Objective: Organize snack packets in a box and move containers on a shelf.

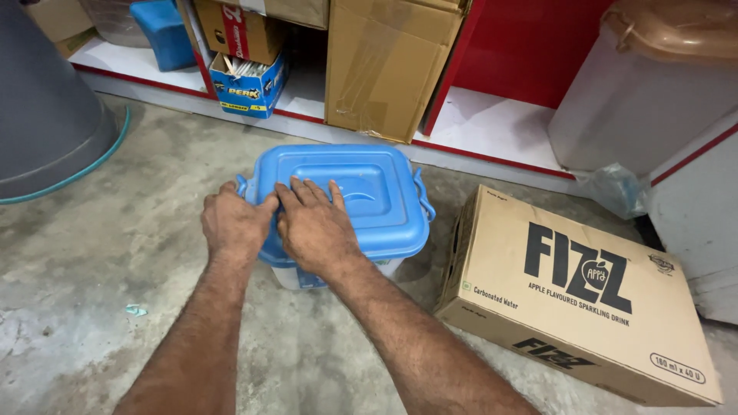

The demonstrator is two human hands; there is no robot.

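A translucent plastic tub with a blue square lid (377, 192) stands on the concrete floor in the middle of the head view. My left hand (233, 223) rests on the lid's near left corner, fingers curled over the edge by the left latch. My right hand (315, 223) lies flat on the lid beside it, fingers spread toward the lid's centre. Both forearms reach in from the bottom of the frame. The tub's body is mostly hidden beneath the lid and my hands.
A printed brown cardboard carton (576, 300) lies on the floor right of the tub. Behind stand a tall cardboard box (384, 69), a small blue carton (250, 88), red-edged shelving and a grey bin with a brown lid (653, 84). A large grey drum (42, 100) stands at left.
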